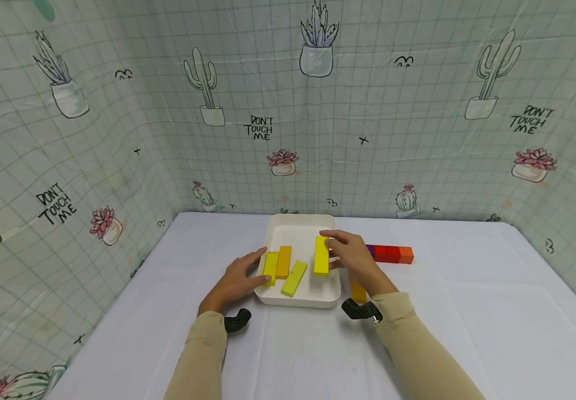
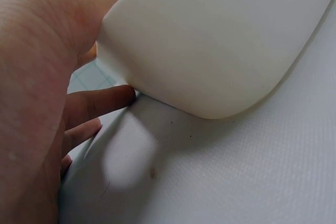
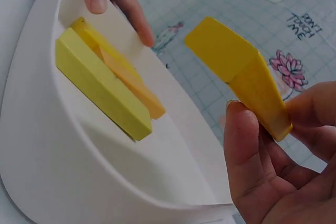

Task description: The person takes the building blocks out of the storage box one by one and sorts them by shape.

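My right hand pinches a yellow block between thumb and fingers, holding it upright over the right part of a white tray. The right wrist view shows this yellow block raised, its lower end in the fingertips. At the tray's left side, my left hand holds the wall, thumb over the rim and fingers outside. A second yellow block, an orange block and a yellow-green block lie in the tray.
Right of the tray, behind my right hand, runs a row of red blocks with an orange-red end and a partly hidden purple block. Another orange block shows beneath my right wrist. A patterned cloth hangs behind the table.
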A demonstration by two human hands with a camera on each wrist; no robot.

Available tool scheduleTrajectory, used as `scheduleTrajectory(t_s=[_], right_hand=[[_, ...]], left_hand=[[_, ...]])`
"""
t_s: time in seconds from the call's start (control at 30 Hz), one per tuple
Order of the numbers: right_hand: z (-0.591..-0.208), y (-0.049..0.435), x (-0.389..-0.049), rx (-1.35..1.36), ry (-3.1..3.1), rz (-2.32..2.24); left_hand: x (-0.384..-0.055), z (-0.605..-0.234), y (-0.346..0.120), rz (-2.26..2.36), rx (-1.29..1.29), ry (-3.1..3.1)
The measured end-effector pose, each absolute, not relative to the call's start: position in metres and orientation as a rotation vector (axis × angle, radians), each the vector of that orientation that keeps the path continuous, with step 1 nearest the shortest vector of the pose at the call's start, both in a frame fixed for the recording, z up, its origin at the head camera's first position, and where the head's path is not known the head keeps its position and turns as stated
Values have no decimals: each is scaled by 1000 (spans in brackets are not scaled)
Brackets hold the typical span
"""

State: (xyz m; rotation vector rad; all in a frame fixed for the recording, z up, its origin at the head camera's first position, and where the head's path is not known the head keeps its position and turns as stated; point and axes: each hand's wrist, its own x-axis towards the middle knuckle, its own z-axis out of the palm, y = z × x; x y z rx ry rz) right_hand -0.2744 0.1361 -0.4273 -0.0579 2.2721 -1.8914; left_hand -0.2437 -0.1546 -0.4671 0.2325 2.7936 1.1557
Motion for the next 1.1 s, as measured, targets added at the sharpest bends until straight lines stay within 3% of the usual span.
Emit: scheduleTrajectory(t_s=[1.1], right_hand=[[-424,187,-260,-42,2285,-1929]], left_hand=[[-242,-468,-151,1147,234,2811]])
